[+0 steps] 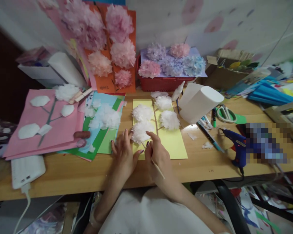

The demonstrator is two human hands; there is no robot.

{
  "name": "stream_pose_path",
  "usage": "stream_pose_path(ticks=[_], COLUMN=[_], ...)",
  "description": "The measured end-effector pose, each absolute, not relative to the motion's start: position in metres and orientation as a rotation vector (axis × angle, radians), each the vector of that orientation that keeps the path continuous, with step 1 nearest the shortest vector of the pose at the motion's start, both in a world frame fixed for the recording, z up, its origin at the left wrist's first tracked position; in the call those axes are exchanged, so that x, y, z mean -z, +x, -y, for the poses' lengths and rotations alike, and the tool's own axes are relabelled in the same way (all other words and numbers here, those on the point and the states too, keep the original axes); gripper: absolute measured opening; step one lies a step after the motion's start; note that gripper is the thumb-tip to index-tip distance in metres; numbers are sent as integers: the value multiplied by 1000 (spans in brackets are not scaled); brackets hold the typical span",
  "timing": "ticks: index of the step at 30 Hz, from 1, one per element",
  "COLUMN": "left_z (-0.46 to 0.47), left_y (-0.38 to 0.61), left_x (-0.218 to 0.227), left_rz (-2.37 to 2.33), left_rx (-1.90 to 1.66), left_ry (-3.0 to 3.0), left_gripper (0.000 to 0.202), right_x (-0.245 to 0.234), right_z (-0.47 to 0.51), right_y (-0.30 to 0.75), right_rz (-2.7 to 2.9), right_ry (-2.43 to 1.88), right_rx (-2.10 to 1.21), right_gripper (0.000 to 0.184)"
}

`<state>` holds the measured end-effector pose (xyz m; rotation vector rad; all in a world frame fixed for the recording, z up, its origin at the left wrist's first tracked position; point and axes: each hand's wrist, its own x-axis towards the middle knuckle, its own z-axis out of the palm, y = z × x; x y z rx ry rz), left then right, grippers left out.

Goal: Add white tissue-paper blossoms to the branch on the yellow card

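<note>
In the head view, I see the right hand (160,156) gripping 1 pale stick (158,169), its tip at the lower-left white flower (139,130) on the yellow card (174,146). The left hand (124,156) is spread, gripping nothing, beside that flower. I judge the step as shaping or fixing it; next calls for light, steady pressure. I count 4 white flowers on 1 card, plus 1 glue gun (239,156) on the bench (185,170).
</note>
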<state>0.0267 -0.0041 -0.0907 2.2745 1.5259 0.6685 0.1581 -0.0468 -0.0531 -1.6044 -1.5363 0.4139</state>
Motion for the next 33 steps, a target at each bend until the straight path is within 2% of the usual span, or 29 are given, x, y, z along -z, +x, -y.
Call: stream_pose_path(ticks=[8,20,24,27,30,33], left_z=[2,5,5,5,9,16], left_y=[28,30,26,21,16,13], left_x=[93,94,93,92,89,85], left_rz=[-1553,-1560,-1517,-1460,-1398,-1338], left_rx=[-742,-902,-1039,-1175,-1252,-1228], left_ry=[2289,2280,2271,2289,2330,2396], left_gripper=[90,89,75,55,35,27], right_x=[53,43,49,58,66,72], right_z=[47,65,65,68,75,85], right_y=[169,178,191,199,202,201], right_rz=[1267,1174,1171,1189,1253,1286], right_ry=[-1584,-1464,-1484,-1493,-1432,-1333], right_rx=[-549,-482,-476,-502,-634,-830], right_gripper=[34,25,23,23,25,26])
